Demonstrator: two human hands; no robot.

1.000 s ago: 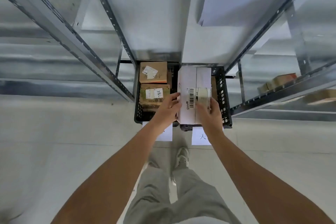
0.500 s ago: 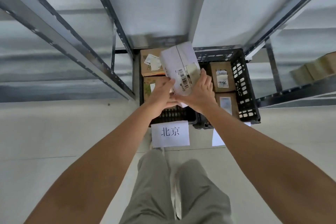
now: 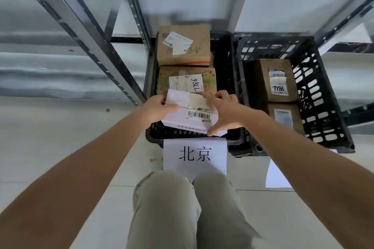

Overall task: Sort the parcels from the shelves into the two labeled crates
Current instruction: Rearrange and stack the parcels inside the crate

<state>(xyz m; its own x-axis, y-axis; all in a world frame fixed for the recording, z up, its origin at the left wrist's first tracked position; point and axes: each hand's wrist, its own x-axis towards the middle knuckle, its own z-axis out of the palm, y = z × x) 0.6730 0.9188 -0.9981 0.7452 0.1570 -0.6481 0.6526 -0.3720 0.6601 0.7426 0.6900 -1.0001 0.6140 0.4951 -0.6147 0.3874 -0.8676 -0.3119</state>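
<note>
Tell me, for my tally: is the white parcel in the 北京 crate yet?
Partly in. The white parcel overlaps the near rim of the left crate, with both hands, left and right, on it.

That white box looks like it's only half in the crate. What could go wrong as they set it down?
The white cardboard parcel sits over the near rim of the left black plastic crate, so it might tip out toward the paper sign marked 北京 if released now. It also overlaps the brown printed box labelled 786 and may settle tilted. The left hand and right hand hold only its edges, so it could slip.
</note>
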